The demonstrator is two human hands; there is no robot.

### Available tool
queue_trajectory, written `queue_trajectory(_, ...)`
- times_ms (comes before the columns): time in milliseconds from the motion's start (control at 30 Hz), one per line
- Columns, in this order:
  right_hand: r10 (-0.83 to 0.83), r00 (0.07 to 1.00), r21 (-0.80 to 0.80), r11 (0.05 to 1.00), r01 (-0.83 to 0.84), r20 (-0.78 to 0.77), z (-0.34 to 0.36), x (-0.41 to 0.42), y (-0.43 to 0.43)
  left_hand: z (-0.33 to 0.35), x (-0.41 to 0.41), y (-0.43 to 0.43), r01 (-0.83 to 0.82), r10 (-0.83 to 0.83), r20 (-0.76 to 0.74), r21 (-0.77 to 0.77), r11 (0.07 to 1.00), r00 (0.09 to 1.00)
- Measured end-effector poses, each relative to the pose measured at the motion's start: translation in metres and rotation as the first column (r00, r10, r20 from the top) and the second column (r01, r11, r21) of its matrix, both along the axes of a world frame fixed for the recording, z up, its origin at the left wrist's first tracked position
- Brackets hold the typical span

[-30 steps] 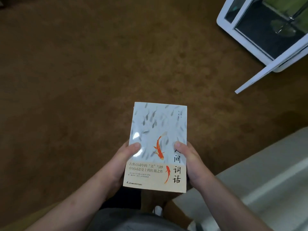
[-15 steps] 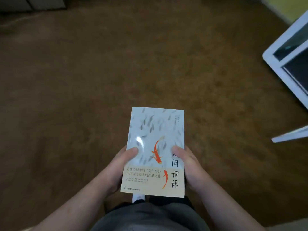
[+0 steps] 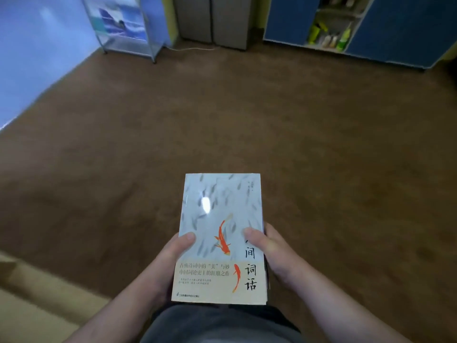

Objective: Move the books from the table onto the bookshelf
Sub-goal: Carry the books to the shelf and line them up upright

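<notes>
A: Where's the book (image 3: 222, 219)?
B: Held flat over brown carpet (image 3: 247, 120), cover up.
A: Hands?
B: Left hand (image 3: 170, 258) & right hand (image 3: 269, 253) both grip its sides, thumbs on top.

Bare forearms (image 3: 128, 305), dark grey garment (image 3: 217, 325)

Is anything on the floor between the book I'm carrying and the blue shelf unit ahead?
Nothing visible. The left hand and right hand grip the book, and only bare brown carpet lies before the blue shelf unit. A white cable lies by the grey cabinet, left of that path.
</notes>
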State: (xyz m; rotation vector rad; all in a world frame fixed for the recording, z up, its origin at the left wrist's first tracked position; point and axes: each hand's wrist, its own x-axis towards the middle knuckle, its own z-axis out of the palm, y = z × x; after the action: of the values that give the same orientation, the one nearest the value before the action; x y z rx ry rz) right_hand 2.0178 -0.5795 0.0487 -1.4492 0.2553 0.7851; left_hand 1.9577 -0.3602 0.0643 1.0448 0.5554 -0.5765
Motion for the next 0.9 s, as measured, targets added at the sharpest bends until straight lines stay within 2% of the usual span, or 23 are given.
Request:
queue_trajectory(167, 0.250, 0.968, -0.027, 0.968, -0.251, -0.013, -0.004, 0.052, 0.036, 0.001, 0.003, 0.016, -0.231, 0.231, -0.017, -0.102, 0.968, 0.973)
queue_trajectory(233, 0.317, 0.948, -0.025, 0.948, -0.318, -0.018, -0.006, 0.065, 0.049, 0.003, 0.002, 0.021, -0.269, 0.271, -0.008, -0.137, 0.953, 0.963)
queue_trajectory(433, 0.526, 0.849, -0.038, 0.848, -0.528, -0.053, -0.020, 0.115, 0.122, -0.002, 0.012, 0.056, -0.521, 0.517, -0.065, -0.074, 0.850, 0.853)
queue_trajectory(633, 0.668, 0.743, -0.041, 0.741, -0.670, -0.048, -0.026, 0.163, 0.209, -0.014, 0.035, 0.111, -0.685, 0.680, -0.089, -0.043, 0.727, 0.728)
queue_trajectory(900, 0.770, 0.636, -0.079, 0.632, -0.771, -0.049, -0.023, 0.206, 0.323, -0.017, 0.061, 0.196, -0.793, 0.793, -0.027, -0.056, 0.606, 0.608)
